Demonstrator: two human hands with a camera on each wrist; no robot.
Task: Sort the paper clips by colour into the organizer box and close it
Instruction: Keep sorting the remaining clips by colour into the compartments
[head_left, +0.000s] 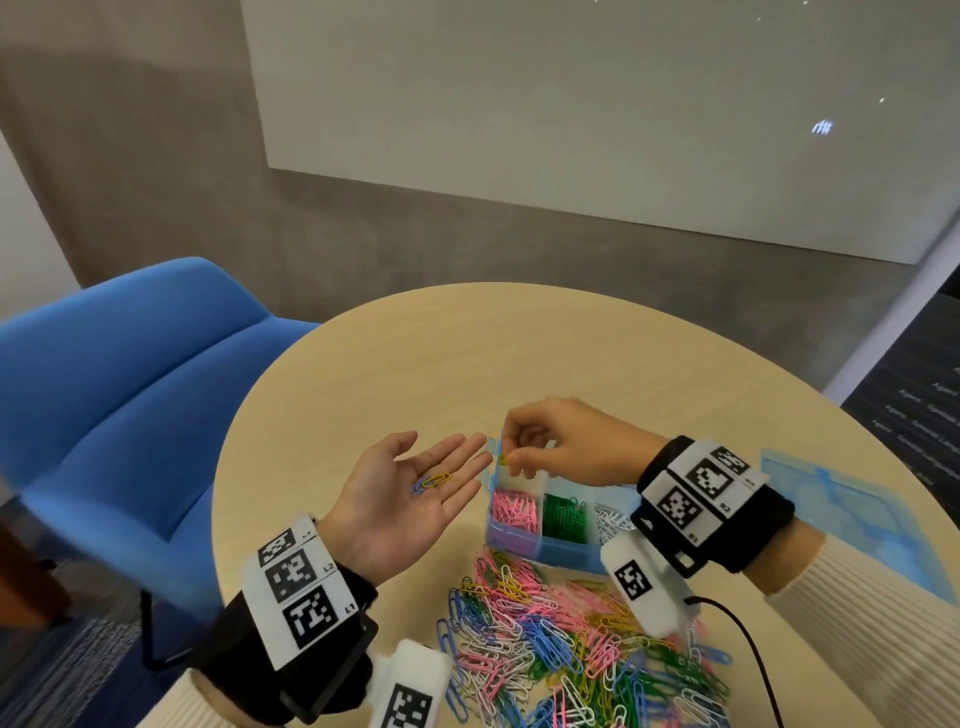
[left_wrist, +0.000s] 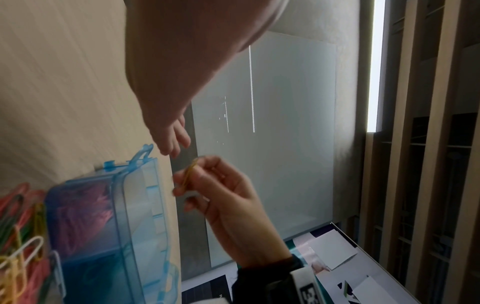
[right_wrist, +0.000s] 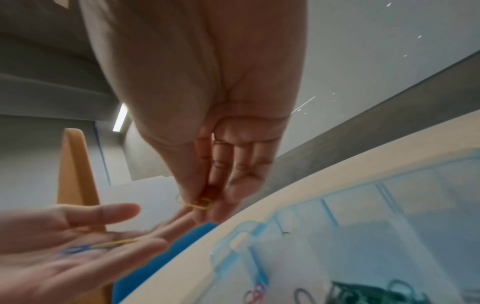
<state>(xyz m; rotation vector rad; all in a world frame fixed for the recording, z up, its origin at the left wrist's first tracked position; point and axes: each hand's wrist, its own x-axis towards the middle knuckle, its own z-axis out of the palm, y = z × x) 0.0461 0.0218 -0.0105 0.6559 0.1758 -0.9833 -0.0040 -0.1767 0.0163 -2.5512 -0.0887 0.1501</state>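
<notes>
My left hand (head_left: 410, 486) lies palm up left of the organizer box (head_left: 524, 540), fingers straight, with a yellow clip (head_left: 435, 479) and a blue clip (head_left: 418, 487) resting on the palm. My right hand (head_left: 550, 447) hovers over the box's far left corner and pinches a yellow paper clip (head_left: 503, 459) between thumb and fingertips; the same yellow paper clip (right_wrist: 200, 204) shows in the right wrist view. The blue translucent box holds pink clips (head_left: 514, 512), green clips (head_left: 565, 517) and white clips (head_left: 613, 519) in separate compartments. A mixed pile of clips (head_left: 566, 639) lies in front of it.
The box's blue lid (head_left: 847, 512) lies flat on the round wooden table (head_left: 467, 364) to the right. A blue chair (head_left: 130, 395) stands left of the table. A black cable (head_left: 748, 644) runs from my right wrist over the table's near edge.
</notes>
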